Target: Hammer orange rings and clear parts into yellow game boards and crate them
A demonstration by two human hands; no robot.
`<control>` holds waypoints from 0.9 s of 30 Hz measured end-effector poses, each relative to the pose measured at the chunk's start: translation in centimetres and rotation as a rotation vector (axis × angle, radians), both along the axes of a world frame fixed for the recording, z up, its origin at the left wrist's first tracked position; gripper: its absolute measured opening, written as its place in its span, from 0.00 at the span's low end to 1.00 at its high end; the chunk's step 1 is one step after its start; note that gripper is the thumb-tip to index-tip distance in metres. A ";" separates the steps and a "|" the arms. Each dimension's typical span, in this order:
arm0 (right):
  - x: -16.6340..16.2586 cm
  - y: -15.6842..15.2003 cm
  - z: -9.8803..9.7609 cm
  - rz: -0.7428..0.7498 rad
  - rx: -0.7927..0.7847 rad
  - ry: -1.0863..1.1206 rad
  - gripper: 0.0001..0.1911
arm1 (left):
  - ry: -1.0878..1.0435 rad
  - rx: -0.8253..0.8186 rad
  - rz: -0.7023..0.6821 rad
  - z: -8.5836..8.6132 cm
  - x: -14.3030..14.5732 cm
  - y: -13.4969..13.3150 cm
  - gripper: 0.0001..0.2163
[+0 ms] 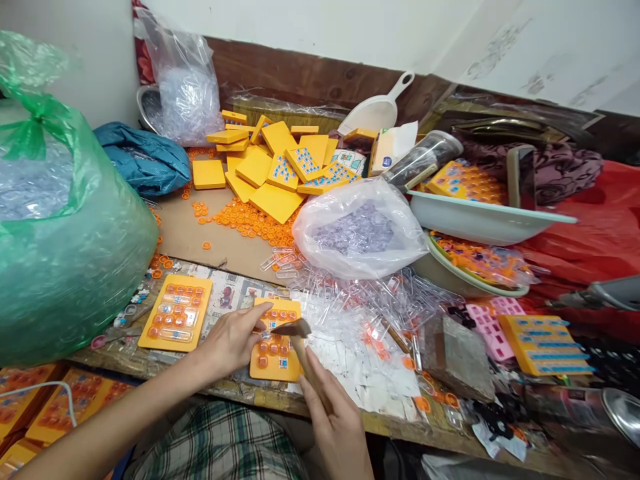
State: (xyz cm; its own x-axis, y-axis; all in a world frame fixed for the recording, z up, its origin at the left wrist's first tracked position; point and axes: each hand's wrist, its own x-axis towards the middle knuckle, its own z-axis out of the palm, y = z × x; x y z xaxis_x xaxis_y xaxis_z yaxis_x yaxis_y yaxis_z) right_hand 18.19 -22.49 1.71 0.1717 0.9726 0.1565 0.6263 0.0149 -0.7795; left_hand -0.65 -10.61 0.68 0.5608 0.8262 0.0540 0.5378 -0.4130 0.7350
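A yellow board point(261, 371) with orange rings and clear domed pieces set in it lies flat at the bench's front edge. Across its left edge, my left hand point(233, 340) grips it, with the index finger reaching over the upper part and the thumb lower down. My right hand point(336, 413) is closed around the wooden handle of a small hammer point(295, 328). The dark hammer head is over the middle of the board, and I cannot tell if it touches. Beside my left forearm lies a second yellow board point(173, 339), filled with orange rings and clear covers.
A green bag point(100, 267) of clear pieces bulges at left. Yellow boards point(255, 167) are heaped at the back, behind loose orange rings point(250, 220). A white bag point(360, 233) and clear plastic strips point(380, 300) lie right of centre, near a metal block point(455, 357) and basin point(480, 220).
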 end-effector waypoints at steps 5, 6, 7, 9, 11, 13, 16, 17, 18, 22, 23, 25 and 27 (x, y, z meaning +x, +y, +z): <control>0.8 0.3 -0.2 -0.165 0.049 0.081 0.24 | -0.013 0.021 0.002 -0.3 -0.2 -0.3 0.28; 0.7 0.3 0.0 -0.114 0.059 0.047 0.23 | 0.002 0.035 -0.015 -0.2 -0.2 -0.3 0.29; 0.6 0.2 0.3 -0.049 0.067 0.006 0.23 | 0.021 0.051 -0.033 -0.1 -0.2 -0.3 0.30; 0.3 0.1 0.8 0.079 0.069 -0.090 0.23 | 0.066 0.086 -0.060 0.1 -0.1 -0.3 0.32; 0.1 0.0 1.2 0.152 0.043 -0.170 0.23 | 0.104 0.118 -0.074 0.2 0.0 -0.2 0.34; 0.0 -0.1 1.4 0.163 0.045 -0.204 0.24 | 0.129 0.142 -0.081 0.3 0.1 -0.2 0.35; 0.1 -0.2 1.2 0.158 0.162 -0.165 0.27 | 0.151 0.144 -0.080 0.4 0.2 -0.2 0.36; 0.0 -0.3 1.1 0.171 0.183 -0.163 0.27 | 0.155 0.138 -0.080 0.5 0.2 -0.2 0.36; -0.1 -0.3 1.0 0.188 0.181 -0.176 0.27 | 0.154 0.129 -0.080 0.6 0.3 -0.2 0.36; -0.7 -0.2 1.0 0.200 0.064 -0.288 0.23 | 0.126 0.102 -0.083 0.9 0.3 -0.1 0.37; -0.9 -0.1 1.0 0.184 0.060 -0.296 0.23 | 0.115 0.100 -0.083 0.9 0.3 0.0 0.37; -0.9 0.0 1.2 0.172 0.058 -0.285 0.22 | 0.087 0.101 -0.087 0.9 0.3 0.1 0.37; -0.7 0.0 1.3 0.181 0.047 -0.244 0.23 | 0.064 0.101 -0.093 1.0 0.3 0.1 0.38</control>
